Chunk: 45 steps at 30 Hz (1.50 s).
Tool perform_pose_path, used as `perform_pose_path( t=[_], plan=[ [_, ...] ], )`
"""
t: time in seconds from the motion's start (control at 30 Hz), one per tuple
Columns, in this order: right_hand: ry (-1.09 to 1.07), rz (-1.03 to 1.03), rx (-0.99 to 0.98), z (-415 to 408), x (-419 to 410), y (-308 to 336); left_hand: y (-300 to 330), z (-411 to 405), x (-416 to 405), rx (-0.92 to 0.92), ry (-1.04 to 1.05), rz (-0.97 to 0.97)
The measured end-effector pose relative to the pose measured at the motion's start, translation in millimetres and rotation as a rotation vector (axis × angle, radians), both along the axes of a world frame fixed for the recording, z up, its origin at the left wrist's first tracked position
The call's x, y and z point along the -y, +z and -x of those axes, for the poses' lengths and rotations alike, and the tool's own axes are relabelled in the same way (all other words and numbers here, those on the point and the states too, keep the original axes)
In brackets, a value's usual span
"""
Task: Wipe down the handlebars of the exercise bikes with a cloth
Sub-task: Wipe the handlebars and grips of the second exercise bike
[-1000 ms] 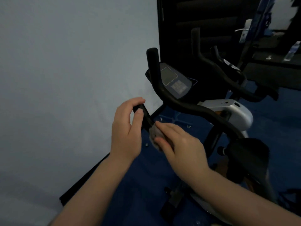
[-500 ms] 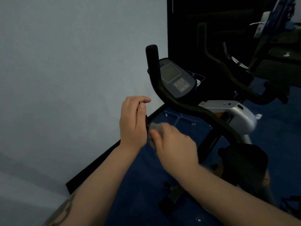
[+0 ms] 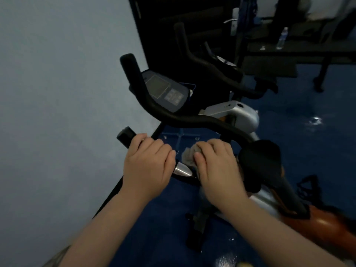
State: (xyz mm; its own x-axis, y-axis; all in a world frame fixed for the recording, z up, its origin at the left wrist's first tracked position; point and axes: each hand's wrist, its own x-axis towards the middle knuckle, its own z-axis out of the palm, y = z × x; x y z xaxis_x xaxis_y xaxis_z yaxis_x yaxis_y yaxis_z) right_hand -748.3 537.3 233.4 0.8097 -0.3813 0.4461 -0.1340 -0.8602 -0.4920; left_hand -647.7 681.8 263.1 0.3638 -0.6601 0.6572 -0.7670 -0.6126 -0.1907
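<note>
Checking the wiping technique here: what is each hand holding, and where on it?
The left hand grips the near handlebar just below its end. The right hand presses a bunched grey cloth against the bar beside it.

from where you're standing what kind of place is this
Most likely a small gym or fitness room: an exercise bike with a console, a second bike's handlebars behind it, and blue floor.

Dim bluish light, soft blur, floor point(image 3: 316, 120) glare, wide-angle bending.
</note>
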Motion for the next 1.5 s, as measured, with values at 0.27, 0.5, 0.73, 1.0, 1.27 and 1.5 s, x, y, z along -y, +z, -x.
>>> perform_pose_path(
  t=[0.27,0.5,0.73,1.0,1.27,1.5],
  plan=[
    [-0.399,-0.544,0.002,-7,-37,2,-7,-2,1,0.044,-0.064,0.089],
    [-0.536,-0.683,0.042,-6,-41,1,-11,-4,0,0.059,-0.09,0.099],
    [-0.601,-0.86,-0.005,-23,-12,10,-14,-5,2,0.073,-0.083,0.117],
    [-0.601,-1.023,0.167,-26,-8,3,-17,-9,7,0.105,-0.075,0.156],
    [-0.374,-0.43,0.177,5,-56,-20,-19,-10,8,0.122,-0.078,0.184],
    [-0.244,-0.046,0.177,-8,-65,-7,-19,-10,8,0.136,-0.061,0.176]
  ],
)
